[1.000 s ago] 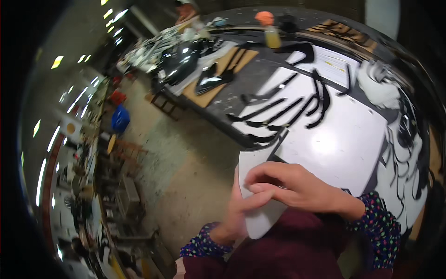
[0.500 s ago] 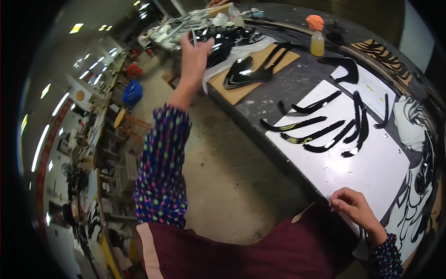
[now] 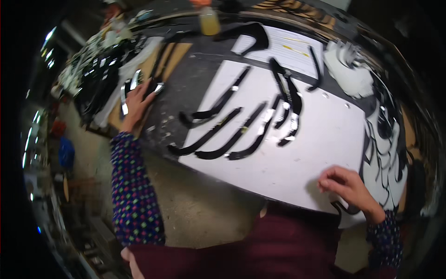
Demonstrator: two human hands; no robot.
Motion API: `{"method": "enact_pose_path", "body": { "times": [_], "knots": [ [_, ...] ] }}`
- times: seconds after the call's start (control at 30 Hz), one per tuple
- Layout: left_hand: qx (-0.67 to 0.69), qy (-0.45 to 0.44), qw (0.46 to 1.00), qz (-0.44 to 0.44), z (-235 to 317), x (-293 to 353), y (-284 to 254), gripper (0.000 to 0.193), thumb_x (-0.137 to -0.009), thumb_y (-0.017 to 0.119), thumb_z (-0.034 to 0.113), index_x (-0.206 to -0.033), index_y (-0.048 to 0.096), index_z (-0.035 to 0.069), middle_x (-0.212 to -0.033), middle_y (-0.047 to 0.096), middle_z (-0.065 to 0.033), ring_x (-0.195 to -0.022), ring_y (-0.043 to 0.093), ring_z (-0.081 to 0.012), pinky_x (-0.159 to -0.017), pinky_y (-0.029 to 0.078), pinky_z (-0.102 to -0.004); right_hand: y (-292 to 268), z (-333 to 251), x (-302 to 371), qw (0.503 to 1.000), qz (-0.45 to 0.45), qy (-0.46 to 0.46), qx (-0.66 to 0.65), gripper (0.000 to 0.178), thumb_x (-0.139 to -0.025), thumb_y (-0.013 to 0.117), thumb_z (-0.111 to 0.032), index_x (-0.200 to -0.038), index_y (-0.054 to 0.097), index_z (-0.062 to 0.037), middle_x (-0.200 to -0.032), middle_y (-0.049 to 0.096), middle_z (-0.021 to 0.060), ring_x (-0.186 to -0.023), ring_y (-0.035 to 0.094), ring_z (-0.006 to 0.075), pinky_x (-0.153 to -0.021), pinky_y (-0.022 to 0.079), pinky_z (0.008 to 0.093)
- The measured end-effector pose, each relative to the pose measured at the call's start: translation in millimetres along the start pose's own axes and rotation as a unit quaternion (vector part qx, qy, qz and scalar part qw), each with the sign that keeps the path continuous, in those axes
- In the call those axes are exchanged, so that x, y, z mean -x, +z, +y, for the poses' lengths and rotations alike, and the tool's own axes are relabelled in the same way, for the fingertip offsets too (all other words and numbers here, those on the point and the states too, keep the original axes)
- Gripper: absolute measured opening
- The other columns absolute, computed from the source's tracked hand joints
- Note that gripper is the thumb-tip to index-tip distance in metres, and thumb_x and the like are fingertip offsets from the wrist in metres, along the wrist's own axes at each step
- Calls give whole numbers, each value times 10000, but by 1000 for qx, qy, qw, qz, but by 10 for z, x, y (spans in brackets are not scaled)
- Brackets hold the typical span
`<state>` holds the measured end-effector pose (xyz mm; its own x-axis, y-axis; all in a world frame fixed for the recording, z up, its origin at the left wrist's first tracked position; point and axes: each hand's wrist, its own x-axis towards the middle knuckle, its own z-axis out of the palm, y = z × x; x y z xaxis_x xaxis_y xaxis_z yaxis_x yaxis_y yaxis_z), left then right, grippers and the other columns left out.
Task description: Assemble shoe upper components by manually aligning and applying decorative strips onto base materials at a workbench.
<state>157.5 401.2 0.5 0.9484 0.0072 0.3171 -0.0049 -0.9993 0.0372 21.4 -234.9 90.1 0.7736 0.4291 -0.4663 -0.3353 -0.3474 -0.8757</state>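
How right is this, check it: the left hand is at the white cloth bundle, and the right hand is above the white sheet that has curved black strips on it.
One part is wrong: the head view shows the left hand at the glossy black pieces on the brown board. The right hand is indeed above the white sheet with curved black strips.

Surface finishes, gloss to matt.
Noted hard, plastic-like gloss on black pieces; patchy shine on smooth black strips; smooth satin on white sheet; dull paper for page; translucent walls on bottle; matt, scuffed face on tabletop; matt on brown board, wood or card unclear; matt cloth on apron; printed cloth on sleeve.
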Motion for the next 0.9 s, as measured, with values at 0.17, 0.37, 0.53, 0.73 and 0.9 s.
{"method": "enact_pose_path", "body": {
  "times": [0.17,0.37,0.53,0.73,0.9],
  "knots": [
    [16,3,1000,8,36,208,-77,593,-930,609,392,-1478,440,239,-1467,437,-127,-1331,427,-310,-1107,313,-442,-77,-19,-140,984,8,-81,157,188,-966,585,-159,-1034,626,12,-821,639,80,-750,591,148,-682,479,294],
    [180,70,981,33,1262,609,-659,351,-980,534,81,-1325,597,84,-1370,534,-108,-1282,489,-241,-1079,367,-339,-943,288,377,954,177,-63,232,154,-945,585,-114,-1030,637,4,-856,670,81,-761,659,141,-683,524,261],
    [313,186,931,-6,2606,1172,-727,423,-812,606,-118,-1175,696,80,-1214,627,-105,-1147,574,-262,-992,458,-352,-1604,577,1124,895,312,-8,318,186,-913,625,-124,-1058,643,-8,-867,671,79,-801,653,136,-715,530,281],
    [401,412,810,-119,4537,1751,-667,601,-759,694,97,-1342,556,143,-1341,561,-105,-1207,537,-293,-1012,378,-452,-1175,945,1353,853,76,-177,485,737,-721,826,-235,-1346,479,-59,-1275,538,111,-1170,540,252,-956,448,392],
    [273,493,826,-12,5654,2172,-573,489,-873,589,153,-1360,551,171,-1388,542,-96,-1291,518,-242,-1093,346,-452,-883,1043,1496,808,64,-103,577,929,-681,836,-212,-1461,349,-77,-1458,389,105,-1335,392,294,-1064,343,444]
  ]
}}
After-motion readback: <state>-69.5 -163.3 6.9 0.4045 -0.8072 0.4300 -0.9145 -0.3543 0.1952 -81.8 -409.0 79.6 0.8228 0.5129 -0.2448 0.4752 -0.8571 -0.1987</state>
